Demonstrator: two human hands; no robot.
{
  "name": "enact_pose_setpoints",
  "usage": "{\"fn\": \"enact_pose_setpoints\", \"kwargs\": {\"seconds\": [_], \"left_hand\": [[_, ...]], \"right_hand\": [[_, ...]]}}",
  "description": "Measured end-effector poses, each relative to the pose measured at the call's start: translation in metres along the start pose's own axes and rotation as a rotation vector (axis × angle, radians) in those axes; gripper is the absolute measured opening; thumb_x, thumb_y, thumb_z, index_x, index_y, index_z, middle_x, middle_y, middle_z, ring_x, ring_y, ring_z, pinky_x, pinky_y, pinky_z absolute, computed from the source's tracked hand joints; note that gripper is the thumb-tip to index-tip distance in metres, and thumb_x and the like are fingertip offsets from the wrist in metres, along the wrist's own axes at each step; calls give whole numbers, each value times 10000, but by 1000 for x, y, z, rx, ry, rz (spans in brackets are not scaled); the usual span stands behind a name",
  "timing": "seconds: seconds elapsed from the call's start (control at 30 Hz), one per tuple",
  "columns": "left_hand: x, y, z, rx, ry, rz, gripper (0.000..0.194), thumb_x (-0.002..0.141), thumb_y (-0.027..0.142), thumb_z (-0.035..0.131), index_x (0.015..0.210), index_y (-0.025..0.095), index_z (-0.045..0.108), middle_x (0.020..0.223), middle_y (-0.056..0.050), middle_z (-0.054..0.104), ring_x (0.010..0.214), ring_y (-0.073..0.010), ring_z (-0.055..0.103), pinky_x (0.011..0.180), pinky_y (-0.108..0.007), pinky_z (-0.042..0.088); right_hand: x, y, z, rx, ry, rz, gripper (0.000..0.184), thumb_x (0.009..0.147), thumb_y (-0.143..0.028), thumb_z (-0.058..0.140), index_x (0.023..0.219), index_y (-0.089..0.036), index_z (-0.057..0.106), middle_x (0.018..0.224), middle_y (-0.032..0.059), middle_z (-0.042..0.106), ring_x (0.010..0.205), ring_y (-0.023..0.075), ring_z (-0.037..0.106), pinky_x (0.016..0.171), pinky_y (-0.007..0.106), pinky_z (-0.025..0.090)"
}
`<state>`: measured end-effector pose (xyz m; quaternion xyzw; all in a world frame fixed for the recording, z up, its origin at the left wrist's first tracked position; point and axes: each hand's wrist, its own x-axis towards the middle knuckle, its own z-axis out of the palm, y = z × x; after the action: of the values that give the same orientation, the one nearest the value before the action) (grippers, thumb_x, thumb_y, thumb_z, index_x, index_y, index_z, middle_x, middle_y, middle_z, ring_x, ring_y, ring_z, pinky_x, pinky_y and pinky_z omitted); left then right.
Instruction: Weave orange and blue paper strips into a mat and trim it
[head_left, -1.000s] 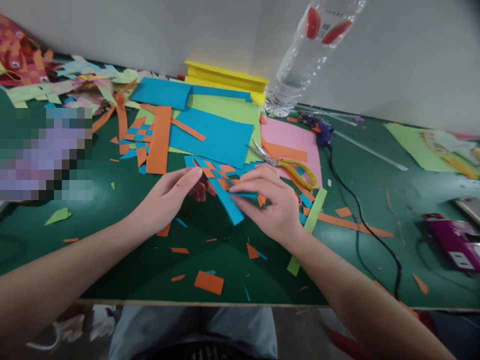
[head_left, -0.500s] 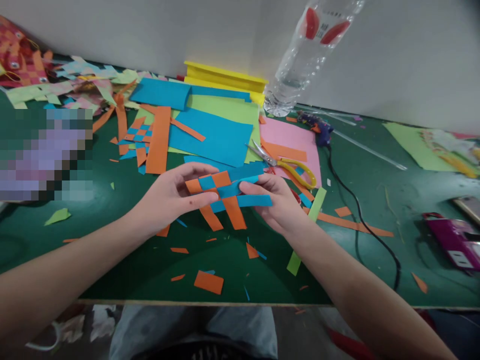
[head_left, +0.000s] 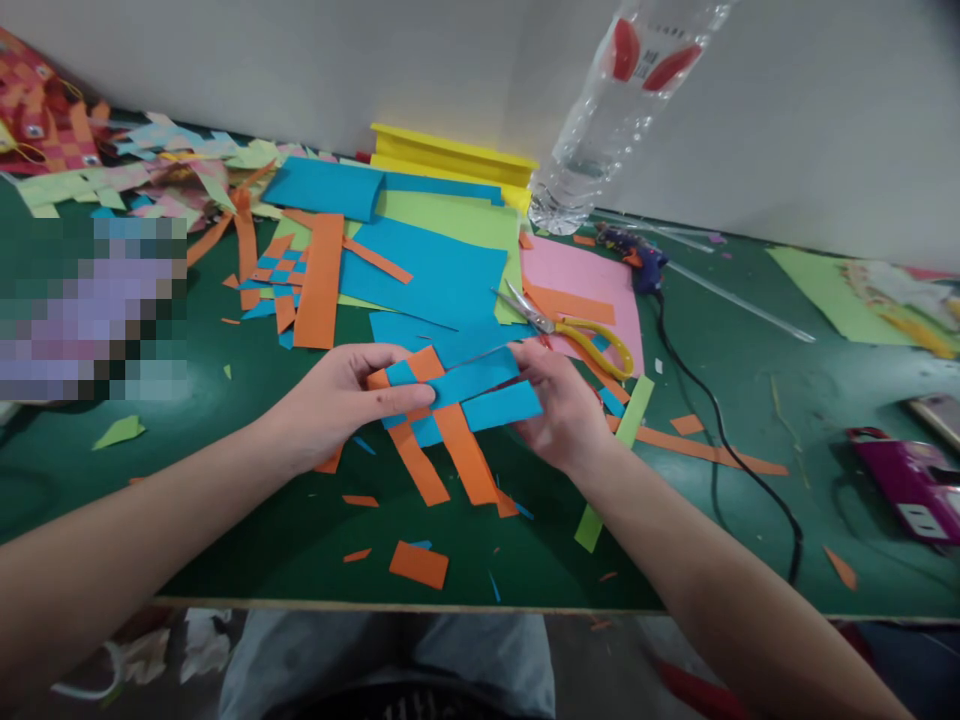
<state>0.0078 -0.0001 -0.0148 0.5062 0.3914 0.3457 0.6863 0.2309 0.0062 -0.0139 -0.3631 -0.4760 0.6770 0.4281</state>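
My left hand (head_left: 352, 390) pinches a piece of woven paper strips (head_left: 424, 390), orange and blue crossing in a checker pattern. Its thumb lies over the front of the weave, and its other fingers go behind. Blue strip ends point right, while orange strip ends (head_left: 469, 455) hang down toward me. My right hand (head_left: 559, 400) is closed around the free end of an upper blue strip (head_left: 484, 375), with the thumb near its tip and some fingers hidden behind the strips. A small checkered paper weave (head_left: 283, 268) lies on the table beyond my left hand.
Scissors with yellow handles (head_left: 592, 340) rest past my right hand, near a glue gun (head_left: 637, 262) with a black cord. Blue paper sheets (head_left: 435, 270) lie ahead. A water bottle (head_left: 600, 120) stands at the wall. A purple device (head_left: 904, 485) is at right; paper scraps litter the green table (head_left: 247, 540).
The weave has tilted, so its front faces me more and the orange ends reach lower. My right thumb has slid off the blue strip's face toward its end, and my right fingers have shifted.
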Motion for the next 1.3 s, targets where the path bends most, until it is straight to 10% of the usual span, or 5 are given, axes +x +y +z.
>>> {"fn": "enact_pose_setpoints", "kwargs": {"seconds": [0.27, 0.5, 0.87, 1.07, 1.3], "left_hand": [[2, 1, 5, -103, -28, -17, 257, 655, 335, 904, 766, 200, 716, 710, 35, 717, 630, -109, 660, 629, -195, 553], [2, 3, 8, 40, -62, 82, 236, 699, 351, 861, 674, 184, 697, 649, 33, 644, 575, -89, 573, 565, -187, 479], [3, -1, 10, 116, 66, 162, 408, 681, 330, 850, 1014, 197, 654, 1048, -51, 696, 946, -218, 681, 808, -315, 569], [3, -1, 6, 134, 121, 108, 280, 786, 343, 747, 1014, 193, 681, 1029, -48, 736, 1007, -230, 680, 922, -344, 547], [2, 0, 3, 38, 76, 24, 181, 885, 362, 649, 921, 194, 707, 976, -42, 748, 944, -208, 694, 905, -347, 551]], "right_hand": [[-6, 4, -3, -760, -40, -533, 404, 902, -371, 651, 1300, -316, 614, 1588, 40, 398, 1495, 273, 314, 1218, 513, 282], [-9, 10, 8, -477, -383, -426, 379, 950, -401, 590, 1310, -284, 604, 1500, 49, 515, 1422, 228, 444, 1200, 442, 352], [-10, 3, 11, -561, -181, -476, 192, 867, -305, 717, 1049, -245, 716, 1388, 81, 585, 1321, 234, 533, 1119, 418, 428], [-11, 0, 12, -538, 13, -184, 159, 830, -380, 732, 806, -224, 719, 817, 12, 677, 743, 157, 617, 701, 319, 517], [-8, 4, 8, -394, 62, -41, 219, 813, -436, 740, 840, -218, 745, 763, -9, 680, 679, 121, 578, 656, 277, 474]]}}
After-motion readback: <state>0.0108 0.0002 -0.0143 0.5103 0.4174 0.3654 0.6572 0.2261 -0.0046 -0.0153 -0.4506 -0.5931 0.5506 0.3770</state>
